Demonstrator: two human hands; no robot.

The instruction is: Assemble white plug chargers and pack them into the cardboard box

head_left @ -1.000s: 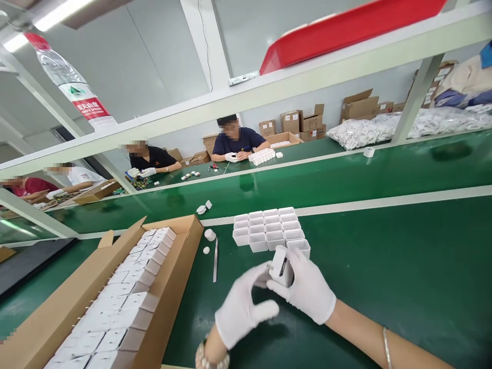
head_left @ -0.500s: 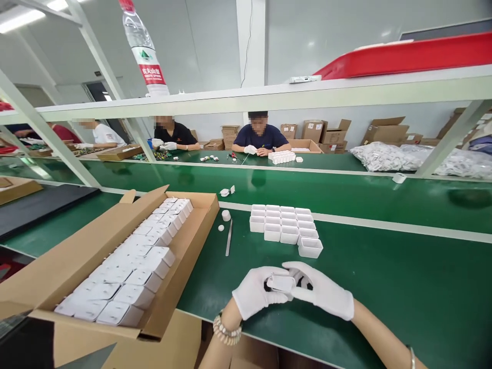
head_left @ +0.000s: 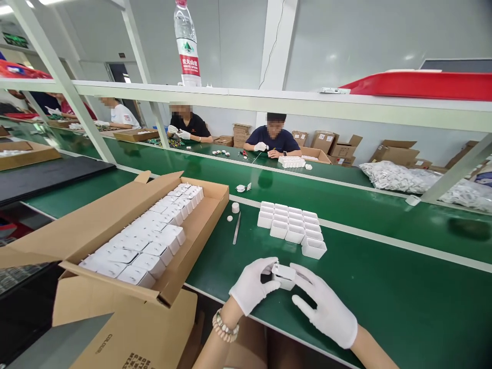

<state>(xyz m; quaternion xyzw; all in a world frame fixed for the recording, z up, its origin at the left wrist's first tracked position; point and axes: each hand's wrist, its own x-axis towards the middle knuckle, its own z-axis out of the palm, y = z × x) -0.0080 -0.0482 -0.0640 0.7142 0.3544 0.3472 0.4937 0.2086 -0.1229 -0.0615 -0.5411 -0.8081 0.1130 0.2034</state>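
1. Left hand point(head_left: 253, 284) grips the left end of a white box point(head_left: 285, 283), thumb in front and fingers behind. I have the box near the front edge of the bench point(head_left: 384, 287); from my end I cannot tell whether it touches the surface.
2. Right hand point(head_left: 330, 307) is spread wide, fingertips at the box's right end, thumb well clear.
3. Half a second ago both thumbs flanked the box; now the right thumb stands away and the lid point(head_left: 283, 271) shows more fully across the top. I judge that the left hand now carries most of the hold. The lid looks roughly level, but I cannot confirm it is seated.
4. My counts: one box in hand; sixteen lidless boxes point(head_left: 295, 234) in a block behind it, the rear ones partly overlapped.
5. Left of those: one pair of tweezers point(head_left: 237, 228), one round cap point(head_left: 236, 207), one small disc point(head_left: 229, 218).
6. One long carton point(head_left: 207, 225) holds lidded boxes point(head_left: 140, 269), too overlapped to count.
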